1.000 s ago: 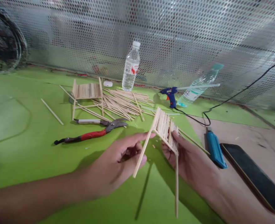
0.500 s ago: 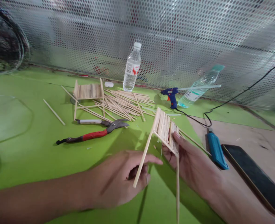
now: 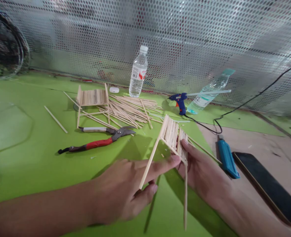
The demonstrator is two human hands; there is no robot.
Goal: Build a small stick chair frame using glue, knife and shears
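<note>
A small frame of wooden sticks (image 3: 171, 131), with a slatted top and long stick legs, is held above the table by my right hand (image 3: 204, 174), its thumb on the right end of the slats. A gap shows between the slats near that thumb. My left hand (image 3: 128, 187) is behind one leg, its index finger stretched to the frame's near edge, thumb apart and nothing gripped. Farther back stands a similar slatted stick piece (image 3: 93, 97), beside a pile of loose wooden sticks (image 3: 128, 110). Pruning shears (image 3: 98, 140) with red and white handles lie in front of them.
A blue glue gun (image 3: 181, 102) with a cord stands near a tilted green-tinted bottle (image 3: 207, 93). A clear water bottle (image 3: 138, 74) stands by the perforated metal screen (image 3: 86, 42). On the right lie a teal utility knife (image 3: 226, 158) and a phone (image 3: 266, 184).
My left index finger has moved right and up to the frame's near edge, and the hand has opened somewhat. My right hand still holds the stick frame.
</note>
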